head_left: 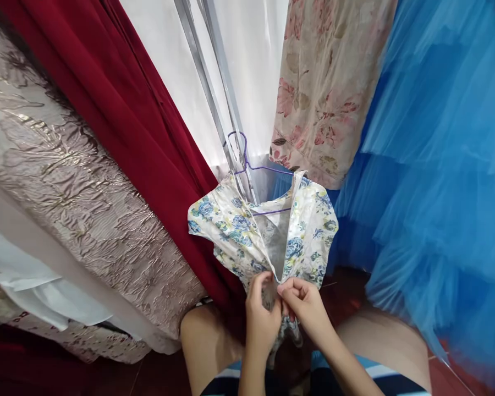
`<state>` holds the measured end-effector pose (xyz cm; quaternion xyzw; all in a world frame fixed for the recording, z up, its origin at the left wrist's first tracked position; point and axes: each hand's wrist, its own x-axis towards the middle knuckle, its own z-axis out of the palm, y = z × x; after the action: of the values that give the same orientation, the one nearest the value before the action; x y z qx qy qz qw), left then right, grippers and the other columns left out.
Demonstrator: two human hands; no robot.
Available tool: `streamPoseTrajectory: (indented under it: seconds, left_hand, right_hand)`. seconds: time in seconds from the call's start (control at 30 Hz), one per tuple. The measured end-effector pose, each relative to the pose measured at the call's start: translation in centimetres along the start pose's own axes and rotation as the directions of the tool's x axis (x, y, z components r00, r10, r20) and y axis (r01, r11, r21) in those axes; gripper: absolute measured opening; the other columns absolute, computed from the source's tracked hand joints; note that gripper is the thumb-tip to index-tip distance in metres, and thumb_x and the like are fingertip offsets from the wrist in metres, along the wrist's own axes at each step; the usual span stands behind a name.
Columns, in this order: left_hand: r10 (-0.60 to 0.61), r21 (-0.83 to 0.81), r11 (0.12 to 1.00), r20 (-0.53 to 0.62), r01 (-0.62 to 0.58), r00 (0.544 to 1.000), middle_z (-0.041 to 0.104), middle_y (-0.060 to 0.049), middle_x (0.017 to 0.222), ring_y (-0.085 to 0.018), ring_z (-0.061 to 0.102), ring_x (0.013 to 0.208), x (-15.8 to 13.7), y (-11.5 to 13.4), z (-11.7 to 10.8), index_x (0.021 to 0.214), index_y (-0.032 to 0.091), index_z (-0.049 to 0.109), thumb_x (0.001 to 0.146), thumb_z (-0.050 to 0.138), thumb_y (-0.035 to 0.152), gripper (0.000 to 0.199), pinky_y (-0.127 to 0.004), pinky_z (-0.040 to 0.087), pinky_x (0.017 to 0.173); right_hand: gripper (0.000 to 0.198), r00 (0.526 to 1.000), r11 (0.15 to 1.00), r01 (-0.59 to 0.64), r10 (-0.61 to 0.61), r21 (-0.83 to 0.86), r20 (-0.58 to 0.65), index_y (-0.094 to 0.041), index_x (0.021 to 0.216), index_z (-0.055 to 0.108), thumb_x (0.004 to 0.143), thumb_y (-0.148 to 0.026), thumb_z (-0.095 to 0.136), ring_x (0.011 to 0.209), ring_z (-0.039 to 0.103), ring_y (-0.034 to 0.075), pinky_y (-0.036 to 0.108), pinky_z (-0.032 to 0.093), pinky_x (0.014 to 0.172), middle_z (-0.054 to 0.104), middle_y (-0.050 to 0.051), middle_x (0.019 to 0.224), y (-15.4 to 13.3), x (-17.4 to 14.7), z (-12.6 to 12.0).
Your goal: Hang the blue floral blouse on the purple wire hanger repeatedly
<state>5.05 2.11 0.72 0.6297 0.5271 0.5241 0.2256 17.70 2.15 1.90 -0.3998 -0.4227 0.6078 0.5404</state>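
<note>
Head view: right hand (299, 294) pinches the floral garment (239, 223) opening; left hand (262, 308) curls beside, grip unclear. Edges (287, 236) should lie level.

Over there I've got a purple wire hanger (268, 168) carrying the white, blue-flowered garment (295, 247) by its shoulders, hook overlapping gray metal bars (202, 69), with dark red tiled floor (352, 291) showing below.

Grey metal poles (198, 61) are backed by brightly lit white cloth (258, 71); the dark red tiled floor (347, 289) is shadowed.
</note>
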Motion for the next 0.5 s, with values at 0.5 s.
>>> streamPoseTrajectory:
  seconds: [0.5]
  left_hand:
    - [-0.053,-0.048,0.997,-0.005,0.052,0.999,0.06,-0.002,0.069,-0.016,0.06,0.065,-0.5,-1.6,2.1,0.075,0.019,0.058,0.09,0.061,0.03,0.019,-0.025,0.049,0.064]
  right_hand:
    - [0.035,0.974,0.97,0.224,-0.225,-0.09,-0.004,-0.016,0.052,0.057,0.082,-0.033,0.063,0.033,0.036,0.006,0.021,0.027,0.039,0.051,-0.003,0.04,-8.9,7.8,3.3]
